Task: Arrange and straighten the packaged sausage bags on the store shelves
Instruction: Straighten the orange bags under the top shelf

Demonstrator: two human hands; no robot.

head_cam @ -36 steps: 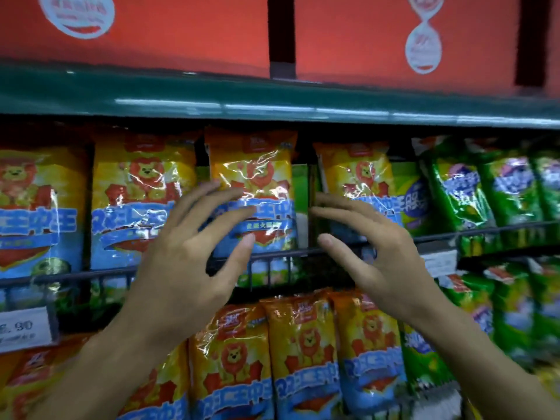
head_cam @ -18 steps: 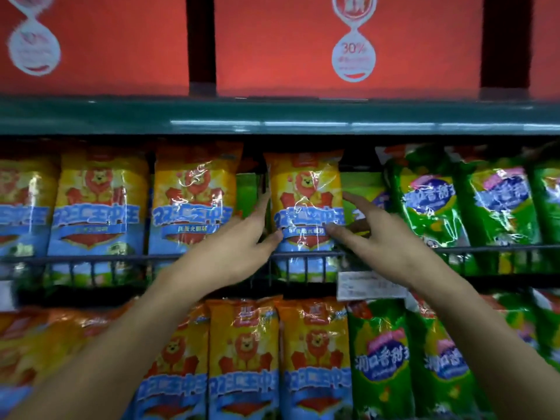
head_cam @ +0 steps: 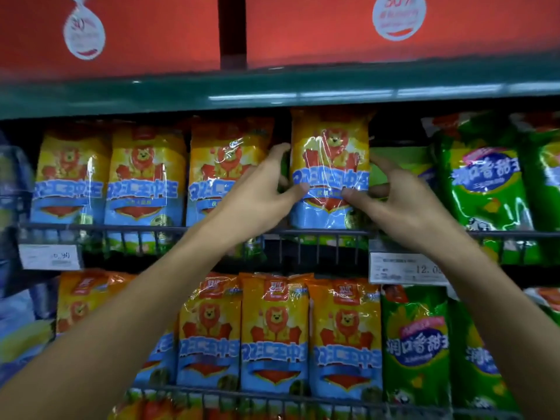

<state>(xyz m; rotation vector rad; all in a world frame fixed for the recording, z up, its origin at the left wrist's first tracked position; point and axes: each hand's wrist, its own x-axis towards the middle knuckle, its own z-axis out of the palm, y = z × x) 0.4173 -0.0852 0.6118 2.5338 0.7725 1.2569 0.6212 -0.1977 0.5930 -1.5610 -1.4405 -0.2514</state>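
A yellow-and-blue sausage bag with a lion picture (head_cam: 330, 165) stands upright on the upper wire shelf, raised a little above its neighbours. My left hand (head_cam: 266, 189) grips its left edge, thumb on the front. My right hand (head_cam: 397, 201) grips its right edge, thumb on the front, fingers behind. To its left stand three matching yellow bags (head_cam: 142, 177). Behind its right edge a green bag (head_cam: 394, 165) shows partly.
Green sausage bags (head_cam: 485, 183) fill the right of both shelves. A lower row of yellow lion bags (head_cam: 275, 334) stands under my arms. A wire rail (head_cam: 318, 233) fronts the upper shelf, with price tags (head_cam: 406, 268). Red boxes (head_cam: 303, 28) sit on the green shelf above.
Both hands have closed onto the sides of the yellow lion bag, which now sits higher and straighter. The view has shifted closer and to the right.
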